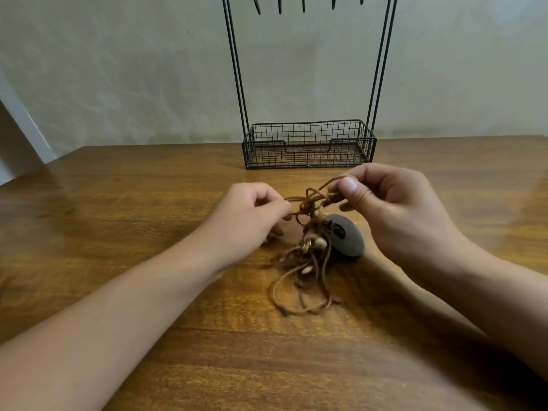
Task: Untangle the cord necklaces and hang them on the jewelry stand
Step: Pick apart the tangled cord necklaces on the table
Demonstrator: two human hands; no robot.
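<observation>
1. A brown wooden desk fills the lower part of the view, with a pale wall behind it.
2. A black wire jewelry stand sits at the far edge of the desk: a mesh basket at its base, two thin double uprights rising out of view, and hooks hanging at the top with nothing on them.
3. The left hand hovers over the desk, its grip pinching a strand at the left side of the knot.
4. The right hand is raised a little higher, its thumb and fingers pinching a loop of cord on the right side.
5. The tangled brown cord necklaces hang between the two hands in front of the stand, their loose ends trailing onto the desk.
6. A dark oval pendant rests on the desk beside the tangle.
7. Small pale beads show within the knot.
</observation>
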